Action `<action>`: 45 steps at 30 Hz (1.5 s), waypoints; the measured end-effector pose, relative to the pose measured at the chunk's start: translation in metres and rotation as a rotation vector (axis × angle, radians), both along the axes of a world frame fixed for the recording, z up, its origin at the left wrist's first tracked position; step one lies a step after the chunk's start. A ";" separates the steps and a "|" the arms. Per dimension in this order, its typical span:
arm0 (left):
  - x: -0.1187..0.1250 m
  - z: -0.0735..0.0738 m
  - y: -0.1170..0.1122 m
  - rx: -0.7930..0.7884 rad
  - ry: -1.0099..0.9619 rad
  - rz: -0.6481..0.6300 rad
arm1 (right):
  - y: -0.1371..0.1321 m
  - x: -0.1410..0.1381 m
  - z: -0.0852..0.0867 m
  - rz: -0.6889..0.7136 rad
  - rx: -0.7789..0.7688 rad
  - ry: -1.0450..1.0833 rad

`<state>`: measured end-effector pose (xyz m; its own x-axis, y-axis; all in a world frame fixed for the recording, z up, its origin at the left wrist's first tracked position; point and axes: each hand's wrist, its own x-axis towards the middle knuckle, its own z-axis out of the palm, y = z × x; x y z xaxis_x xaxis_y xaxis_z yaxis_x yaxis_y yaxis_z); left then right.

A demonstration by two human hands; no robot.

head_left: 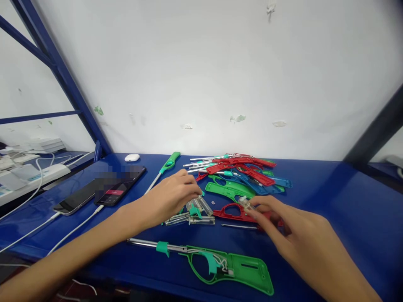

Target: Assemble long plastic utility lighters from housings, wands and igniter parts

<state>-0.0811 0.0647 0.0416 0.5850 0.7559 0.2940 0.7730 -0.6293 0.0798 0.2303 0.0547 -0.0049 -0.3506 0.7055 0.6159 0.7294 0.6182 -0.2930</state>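
On a blue table (340,201), my left hand (171,195) reaches over a small heap of clear lighter tanks (197,214), fingers curled down onto them in a pinch. My right hand (283,228) pinches a small clear part (246,203) at its fingertips, just above a red lighter shell (234,213). An open green lighter half with metal tube, trigger and wires (220,264) lies at the near edge in front of both hands. A thin metal rod (237,226) lies beside the red shell.
A pile of red, green and blue lighter shells and tubes (242,172) lies behind the hands. An assembled green lighter (165,167), a white earbud case (132,157) and two phones on cables (100,193) lie left. Blue shelf struts (69,84) rise at the left.
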 end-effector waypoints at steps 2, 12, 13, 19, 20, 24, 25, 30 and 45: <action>0.011 0.003 0.009 -0.040 0.038 -0.065 | 0.000 0.000 0.000 0.002 0.006 0.004; 0.042 -0.004 0.056 -0.168 0.118 -0.217 | -0.004 0.000 0.001 0.005 0.022 0.017; 0.043 -0.006 0.057 -0.173 0.120 -0.222 | -0.004 0.000 0.001 0.006 0.016 0.022; 0.050 -0.009 0.057 -0.207 0.096 -0.216 | -0.006 0.000 0.001 -0.009 -0.016 0.039; 0.051 -0.007 0.056 -0.210 0.078 -0.205 | -0.006 -0.001 0.001 -0.005 -0.024 0.037; 0.053 0.004 0.044 -0.212 -0.048 -0.121 | -0.006 -0.001 0.002 0.027 -0.063 0.048; 0.052 0.008 0.039 -0.214 -0.089 -0.097 | -0.005 -0.002 0.002 0.032 -0.071 0.056; 0.048 0.014 -0.001 -0.264 -0.341 0.002 | -0.009 -0.010 0.006 0.072 -0.127 0.104; 0.052 -0.039 -0.073 -0.334 -1.202 0.236 | -0.023 -0.036 0.002 0.265 0.036 0.076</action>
<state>-0.0292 -0.0080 0.0030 -0.0754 0.9447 0.3193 0.1938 -0.3002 0.9340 0.1941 0.0318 -0.0026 -0.4719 0.5725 0.6705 0.5180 0.7954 -0.3146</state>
